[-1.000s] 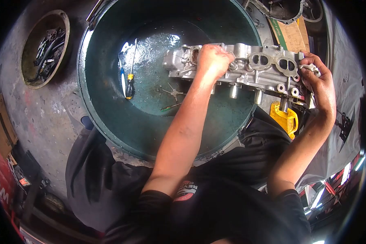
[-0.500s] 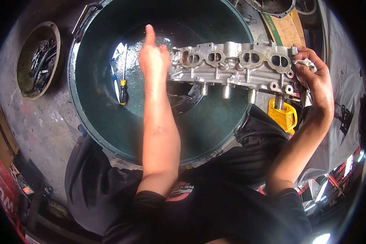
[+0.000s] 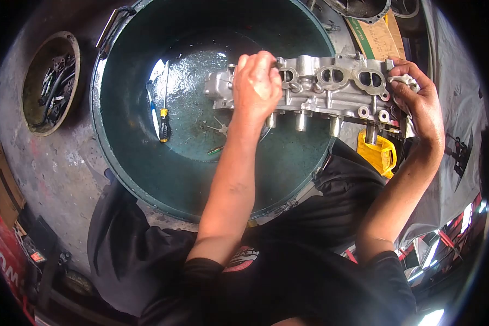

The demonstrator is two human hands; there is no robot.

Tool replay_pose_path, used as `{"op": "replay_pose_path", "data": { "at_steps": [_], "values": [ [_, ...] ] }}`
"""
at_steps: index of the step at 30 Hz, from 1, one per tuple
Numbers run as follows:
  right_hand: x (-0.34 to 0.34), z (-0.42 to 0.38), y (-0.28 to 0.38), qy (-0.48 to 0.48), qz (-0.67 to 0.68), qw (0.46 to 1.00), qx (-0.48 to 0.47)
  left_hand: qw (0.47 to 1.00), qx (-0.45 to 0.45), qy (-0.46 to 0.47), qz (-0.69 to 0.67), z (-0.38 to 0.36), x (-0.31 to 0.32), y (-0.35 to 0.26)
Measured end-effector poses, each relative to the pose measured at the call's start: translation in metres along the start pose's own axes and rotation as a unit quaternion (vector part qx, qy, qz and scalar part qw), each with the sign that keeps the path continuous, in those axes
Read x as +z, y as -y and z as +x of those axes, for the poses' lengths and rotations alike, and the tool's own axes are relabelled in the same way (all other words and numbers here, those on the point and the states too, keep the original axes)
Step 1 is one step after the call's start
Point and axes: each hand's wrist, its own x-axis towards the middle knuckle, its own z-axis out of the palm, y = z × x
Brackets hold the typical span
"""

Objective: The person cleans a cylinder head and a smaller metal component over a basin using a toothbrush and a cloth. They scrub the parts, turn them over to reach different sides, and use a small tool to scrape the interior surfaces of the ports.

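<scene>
A long silver metal engine part (image 3: 331,100) with several oval ports lies across the right side of a large dark green tub (image 3: 146,187). My right hand (image 3: 421,106) grips its right end, with a whitish cloth (image 3: 405,83) bunched between hand and metal. Over the part's left half is my left hand (image 3: 257,84), its fingers curled down at the ports; whether they pinch anything is hidden. Inside the tub lie a yellow-and-black screwdriver (image 3: 164,125) and a blue-and-white tool (image 3: 154,117).
A round metal pan (image 3: 28,103) of small parts sits on the floor at the left. Cardboard (image 3: 377,43) lies at the upper right, and a yellow container (image 3: 383,152) is below the metal part. Small metal pieces (image 3: 221,127) lie in the tub.
My left hand has moved right, from beside the part's left end onto its ports, and its raised finger is now curled. My right hand keeps its grip; the part has shifted slightly left.
</scene>
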Motion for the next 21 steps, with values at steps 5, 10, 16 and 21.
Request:
{"op": "replay_pose_path", "data": {
  "at_steps": [5, 10, 16, 21],
  "values": [
    [-0.001, 0.000, 0.000, 0.007, 0.010, 1.000, 0.011, 0.945, -0.131, 0.251, -0.166, 0.018, -0.015, -0.001],
    [0.001, -0.002, 0.002, -0.005, 0.010, 1.000, 0.002, 0.899, -0.143, 0.306, -0.281, 0.027, -0.009, 0.001],
    [-0.002, -0.002, 0.007, 0.020, -0.011, 0.999, 0.042, 0.898, -0.117, 0.349, -0.241, 0.040, -0.014, -0.004],
    [0.000, 0.000, 0.002, 0.004, 0.000, 1.000, 0.005, 0.890, -0.114, 0.315, -0.311, 0.035, -0.011, 0.005]
  ]
}}
